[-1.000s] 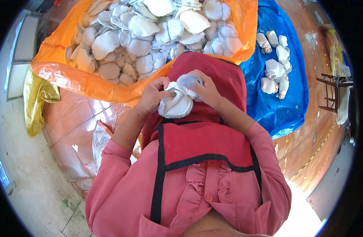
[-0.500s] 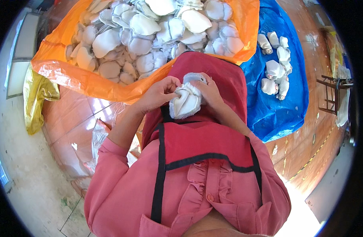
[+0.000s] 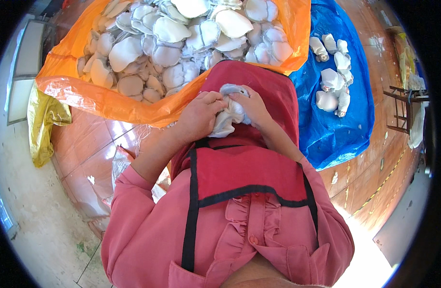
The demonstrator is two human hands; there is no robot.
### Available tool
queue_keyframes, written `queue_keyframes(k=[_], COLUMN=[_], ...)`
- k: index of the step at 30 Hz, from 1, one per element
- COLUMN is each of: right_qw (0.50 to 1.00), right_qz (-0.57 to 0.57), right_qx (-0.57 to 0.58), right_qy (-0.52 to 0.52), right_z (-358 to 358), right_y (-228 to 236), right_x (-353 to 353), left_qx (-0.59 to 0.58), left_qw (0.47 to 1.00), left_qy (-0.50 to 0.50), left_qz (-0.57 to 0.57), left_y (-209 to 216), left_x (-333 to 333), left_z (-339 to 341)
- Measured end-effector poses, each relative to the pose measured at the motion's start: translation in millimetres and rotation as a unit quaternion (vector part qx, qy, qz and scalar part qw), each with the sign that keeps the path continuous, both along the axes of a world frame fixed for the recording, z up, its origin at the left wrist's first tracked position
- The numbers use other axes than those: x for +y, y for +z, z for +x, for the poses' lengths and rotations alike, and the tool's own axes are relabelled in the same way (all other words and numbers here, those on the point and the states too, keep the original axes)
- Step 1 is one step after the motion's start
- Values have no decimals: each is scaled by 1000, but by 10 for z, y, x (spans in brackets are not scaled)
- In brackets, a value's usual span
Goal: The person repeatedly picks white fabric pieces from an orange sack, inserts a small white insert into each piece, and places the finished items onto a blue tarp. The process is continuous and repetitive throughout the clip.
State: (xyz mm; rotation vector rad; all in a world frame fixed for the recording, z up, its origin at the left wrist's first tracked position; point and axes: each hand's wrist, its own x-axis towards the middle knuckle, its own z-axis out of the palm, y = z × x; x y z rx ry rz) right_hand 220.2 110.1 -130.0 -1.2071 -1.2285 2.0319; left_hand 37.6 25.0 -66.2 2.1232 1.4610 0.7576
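Note:
Over my lap, both hands work on one white plush fabric piece [image 3: 224,126], which has a fuzzy grey-white end with a small dark spot at its top. My left hand [image 3: 200,116] closes on its left side with the back of the hand up, its fingertips partly hidden. On the other side, my right hand [image 3: 252,107] grips the fuzzy end, thumb lying across it. The lower part of the cloth hangs bunched and folded between the hands. Beneath it lies my red apron [image 3: 278,103] with black edging.
Beyond my lap, an orange sack [image 3: 110,105] lies open, heaped with white stitched fabric pieces [image 3: 168,30]. Several white stuffed-looking shapes [image 3: 329,78] rest on a blue sheet [image 3: 328,139] to the right. A yellow bag [image 3: 42,125] is at left, a wooden stool [image 3: 400,110] far right.
My left hand has moved from pinching the piece's edge to closing over its left side. The piece, spread flatter before, is now bunched and folded.

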Motion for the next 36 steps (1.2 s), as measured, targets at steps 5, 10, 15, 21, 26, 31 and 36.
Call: queue_keyframes(k=[5, 10, 15, 21, 26, 31, 36], right_qw=[998, 996, 993, 987, 984, 963, 976], right_qz=[-64, -85, -106, -100, -141, -242, -157], right_qx=[10, -13, 18, -13, 13, 57, 87], right_qy=[-2, 14, 40, 123, 107, 101, 121], right_z=[-45, -46, -50, -73, -80, -50, 44], right_y=[93, 194, 22, 48, -62, -5, 10], right_x=[-90, -114, -191, -125, -186, -181, 19], left_qx=[24, 19, -32, 4, 28, -42, -140], left_qw=[998, 990, 967, 939, 943, 957, 973], left_qy=[-55, -135, -181, -201, -240, -241, -131], left_qz=[-15, -30, -178, -277, -227, -153, -127], left_y=[169, 221, 144, 286, 118, -101, 17], left_x=[65, 171, 228, 287, 275, 204, 185], left_z=[-9, -67, -200, -225, -243, -235, -267])
